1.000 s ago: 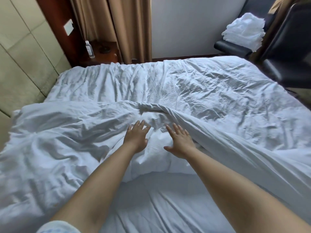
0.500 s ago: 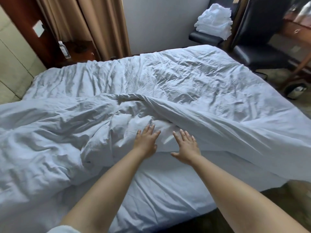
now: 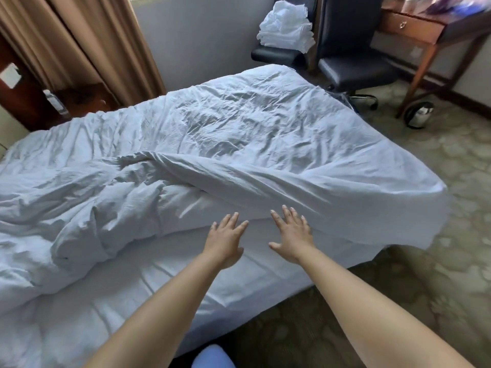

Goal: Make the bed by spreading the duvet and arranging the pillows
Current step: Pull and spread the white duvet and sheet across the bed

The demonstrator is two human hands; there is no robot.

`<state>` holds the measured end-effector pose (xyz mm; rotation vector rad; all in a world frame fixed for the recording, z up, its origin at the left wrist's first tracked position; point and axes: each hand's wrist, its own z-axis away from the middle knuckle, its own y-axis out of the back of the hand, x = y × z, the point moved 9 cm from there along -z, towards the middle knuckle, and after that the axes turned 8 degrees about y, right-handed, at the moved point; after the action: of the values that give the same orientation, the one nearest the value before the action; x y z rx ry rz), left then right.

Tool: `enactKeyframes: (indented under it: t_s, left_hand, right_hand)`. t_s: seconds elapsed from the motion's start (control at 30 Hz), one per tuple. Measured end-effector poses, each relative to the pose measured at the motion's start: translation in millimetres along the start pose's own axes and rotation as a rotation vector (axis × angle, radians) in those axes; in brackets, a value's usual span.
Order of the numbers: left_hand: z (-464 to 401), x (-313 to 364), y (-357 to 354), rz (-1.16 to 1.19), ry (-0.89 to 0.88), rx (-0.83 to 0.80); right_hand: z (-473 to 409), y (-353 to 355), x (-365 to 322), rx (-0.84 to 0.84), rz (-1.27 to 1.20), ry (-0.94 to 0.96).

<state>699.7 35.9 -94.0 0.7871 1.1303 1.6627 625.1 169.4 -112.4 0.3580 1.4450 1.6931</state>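
Observation:
A crumpled white duvet (image 3: 239,134) covers most of the bed, bunched thick on the left and hanging over the bed's right corner. Its near edge is folded back, leaving a strip of white bed sheet (image 3: 164,285) bare in front. My left hand (image 3: 224,240) is stretched out flat, fingers straight, at the duvet's folded edge. Beside it, my right hand (image 3: 291,232) has its fingers spread and its fingertips reach the same edge. Neither hand holds fabric. No pillow is visible.
A black chair (image 3: 350,62) stands past the bed's far right corner, another chair with a pile of folded white linen (image 3: 285,27) beside it. A wooden desk (image 3: 425,30) is at the top right, a small bin (image 3: 419,115) under it. Nightstand with bottle (image 3: 57,103) is at left, by the curtains.
My view has swung right and back, so the bed's right corner, carpet and desk now show. Both hands have slid toward the near right along the duvet's folded edge.

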Motion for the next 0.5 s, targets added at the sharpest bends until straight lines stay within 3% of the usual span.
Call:
enactKeyframes:
  t_s: [0.2, 0.5]
  left_hand:
    - [-18.3, 90.1, -3.3, -0.024, -0.089, -0.055]
    - [-98.9, 207.2, -46.8, -0.251, -0.292, -0.085]
  right_hand:
    - [29.7, -2.6, 95.3, -0.010, -0.080, -0.122]
    - [27.2, -29.7, 200.2, -0.157, -0.071, -0.197]
